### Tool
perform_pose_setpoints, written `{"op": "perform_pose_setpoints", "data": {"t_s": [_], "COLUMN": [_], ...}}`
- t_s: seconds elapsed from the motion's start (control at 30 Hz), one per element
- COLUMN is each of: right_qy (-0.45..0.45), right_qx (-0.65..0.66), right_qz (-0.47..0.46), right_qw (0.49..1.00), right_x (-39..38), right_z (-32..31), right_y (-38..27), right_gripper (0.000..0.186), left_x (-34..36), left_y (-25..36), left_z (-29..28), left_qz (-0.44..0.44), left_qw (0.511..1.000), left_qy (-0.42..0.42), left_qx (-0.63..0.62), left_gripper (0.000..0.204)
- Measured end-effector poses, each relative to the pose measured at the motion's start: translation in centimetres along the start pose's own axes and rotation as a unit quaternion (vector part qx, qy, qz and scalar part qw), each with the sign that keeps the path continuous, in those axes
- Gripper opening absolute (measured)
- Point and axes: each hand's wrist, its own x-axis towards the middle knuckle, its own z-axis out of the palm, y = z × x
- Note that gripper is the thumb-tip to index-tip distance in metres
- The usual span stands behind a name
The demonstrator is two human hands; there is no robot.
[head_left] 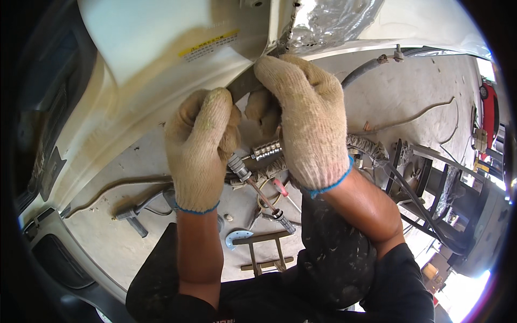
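Observation:
Both my hands wear cream knitted gloves with blue cuffs and are raised at the lower edge of a cream car body panel (156, 70). A dark, flat strip (245, 83) stretches between them, just below the panel's corner. My left hand (202, 134) has its thumb and curled fingers closed on the strip's lower left end. At the upper right end, my right hand (304, 107) is closed against the strip and the panel edge. Its gripping fingertips are partly hidden. Beneath the hands, a slide hammer (264, 151) with a ribbed metal weight shows in part.
On the concrete floor lie a red-handled screwdriver (281, 187), a blue disc (237, 238), a small metal frame (264, 250), a hammer-like tool (132, 218) and a wrapped cable (366, 145). A black metal stand (431, 183) is at right. Silver foil (328, 21) covers part of the body above.

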Motion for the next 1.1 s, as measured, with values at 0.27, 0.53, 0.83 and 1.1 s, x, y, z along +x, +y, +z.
{"op": "perform_pose_setpoints", "data": {"t_s": [0.27, 0.53, 0.83, 1.1], "right_qy": [0.009, 0.002, 0.007, 0.000], "right_qx": [-0.020, -0.023, -0.021, 0.007], "right_qz": [-0.022, -0.026, -0.022, -0.018], "right_qw": [1.000, 0.999, 1.000, 1.000], "right_x": [0.2, 0.2, 0.5, 0.0], "right_z": [0.0, -0.2, -0.1, 0.0], "right_y": [0.0, -0.1, -0.2, -0.7], "right_gripper": [0.031, 0.031, 0.030, 0.028], "left_x": [-0.1, 0.0, 0.1, -0.7], "left_y": [0.2, 0.1, 0.0, 0.2], "left_z": [0.6, 0.5, 0.7, 0.9], "left_qz": [-0.012, -0.001, 0.005, -0.003], "left_qw": [0.998, 0.999, 0.999, 0.993], "left_qy": [0.033, 0.031, 0.036, 0.075], "left_qx": [0.049, 0.037, 0.010, 0.092], "left_gripper": [0.018, 0.019, 0.017, 0.021]}}
